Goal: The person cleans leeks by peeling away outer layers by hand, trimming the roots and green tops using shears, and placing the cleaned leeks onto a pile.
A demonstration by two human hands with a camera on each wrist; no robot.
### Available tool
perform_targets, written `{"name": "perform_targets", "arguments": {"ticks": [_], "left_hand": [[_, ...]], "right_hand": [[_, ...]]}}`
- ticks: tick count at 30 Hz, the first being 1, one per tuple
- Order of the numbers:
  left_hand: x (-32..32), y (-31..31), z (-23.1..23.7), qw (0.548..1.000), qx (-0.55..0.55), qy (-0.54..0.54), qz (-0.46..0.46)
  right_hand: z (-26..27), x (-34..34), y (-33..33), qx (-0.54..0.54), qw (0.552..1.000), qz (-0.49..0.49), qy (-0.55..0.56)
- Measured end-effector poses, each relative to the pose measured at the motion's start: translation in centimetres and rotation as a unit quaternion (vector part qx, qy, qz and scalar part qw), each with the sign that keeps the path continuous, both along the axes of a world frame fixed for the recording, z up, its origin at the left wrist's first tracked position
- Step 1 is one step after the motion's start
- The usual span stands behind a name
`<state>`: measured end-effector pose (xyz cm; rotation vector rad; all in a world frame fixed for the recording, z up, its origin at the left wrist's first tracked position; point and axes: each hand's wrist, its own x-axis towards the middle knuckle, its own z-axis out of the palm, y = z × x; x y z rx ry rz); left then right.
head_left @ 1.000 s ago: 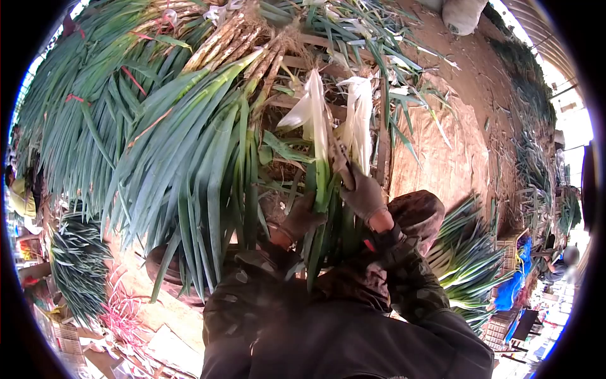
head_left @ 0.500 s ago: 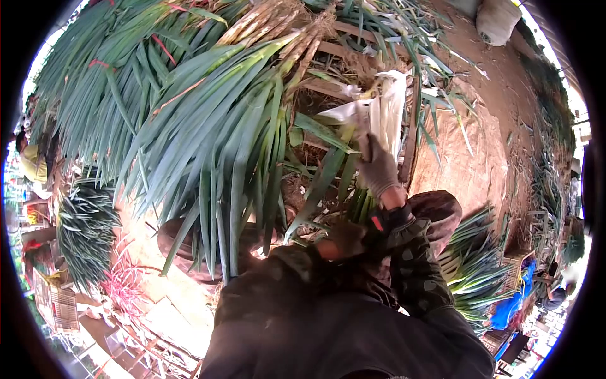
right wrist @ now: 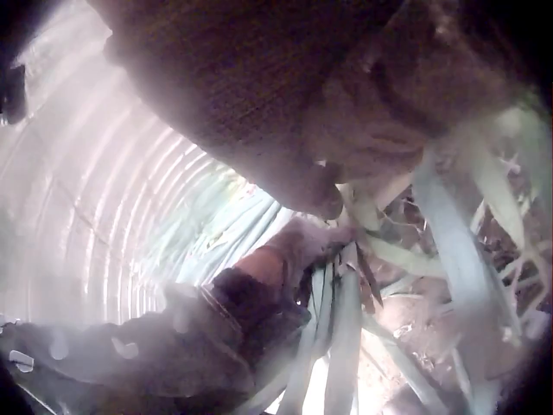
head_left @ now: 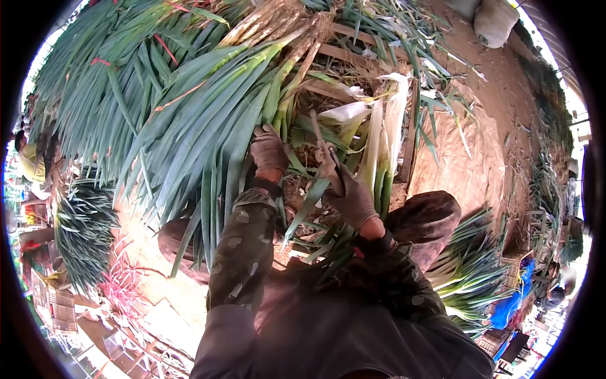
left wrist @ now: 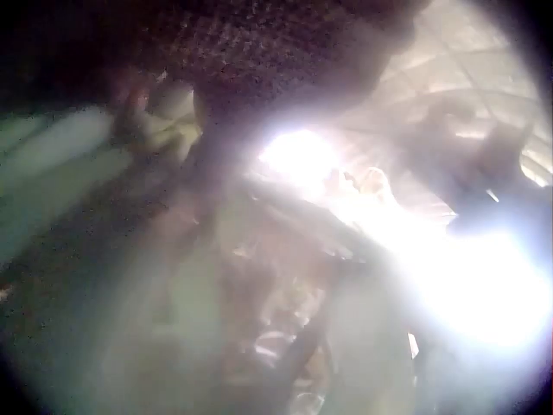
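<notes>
In the head view the left gloved hand [head_left: 269, 150] is at the near edge of a big pile of long green leeks [head_left: 208, 142], its fingers curled round leek leaves. The right gloved hand [head_left: 351, 201] grips a thin, worn tool [head_left: 319, 134] that points up and away. Just beyond the right hand, white-stemmed leeks [head_left: 395, 104] lie side by side. The left hand [right wrist: 298, 244] also shows in the right wrist view, at leaves [right wrist: 344, 324], below the large dark right glove [right wrist: 251, 95]. Glare and blur hide most detail in the left wrist view.
A wooden frame [head_left: 341, 52] with trimmings lies beyond the hands, and a brown sheet [head_left: 461, 151] to the right. More leeks [head_left: 470, 268] lie beside the right knee [head_left: 429, 221]. Pink strips [head_left: 123, 278] are scattered at lower left, and a pale sack [head_left: 497, 24] stands at upper right.
The left hand has moved from near the lap up to the left pile. A leek held earlier has left it; white stems now lie together. The right hand has moved slightly left and nearer, still holding the tool.
</notes>
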<state>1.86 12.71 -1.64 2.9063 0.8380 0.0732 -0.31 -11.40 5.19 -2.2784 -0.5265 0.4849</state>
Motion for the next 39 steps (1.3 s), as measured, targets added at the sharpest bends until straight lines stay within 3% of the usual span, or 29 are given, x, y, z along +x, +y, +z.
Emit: {"name": "perform_targets", "arguments": {"ticks": [4, 7, 10, 14, 18, 27, 30, 39], "left_hand": [[0.0, -0.8, -0.7, 0.986, -0.146, -0.082, 0.000], [-1.0, -5.9, 0.2, 0.974, -0.119, -0.188, -0.034], [-2.6, -9.9, 0.1, 0.959, -0.236, -0.158, -0.013], [-4.5, -10.6, 0.7, 0.928, -0.323, -0.186, -0.009], [-4.8, -9.5, 1.4, 0.938, -0.319, -0.135, -0.008], [-4.4, -9.4, -0.2, 0.945, -0.287, -0.159, 0.002], [-4.8, -9.4, 0.6, 0.929, -0.323, -0.181, 0.002], [-4.2, -9.3, -0.7, 0.940, -0.298, -0.167, 0.000]], "right_hand": [[0.4, -0.7, -0.9, -0.042, 0.999, 0.007, 0.017], [0.2, -2.1, -1.8, -0.030, 0.999, 0.007, -0.029], [0.6, -2.9, -3.0, -0.060, 0.997, -0.010, -0.047], [0.8, -3.5, -4.9, -0.110, 0.993, -0.009, -0.034], [0.4, -4.8, -5.5, -0.156, 0.987, 0.015, -0.030], [-1.0, -4.9, -4.1, -0.159, 0.987, 0.013, -0.035], [-1.4, -3.5, -3.5, -0.156, 0.986, 0.006, -0.052], [-0.9, 3.2, 1.0, -0.176, 0.983, -0.022, -0.057]]}}
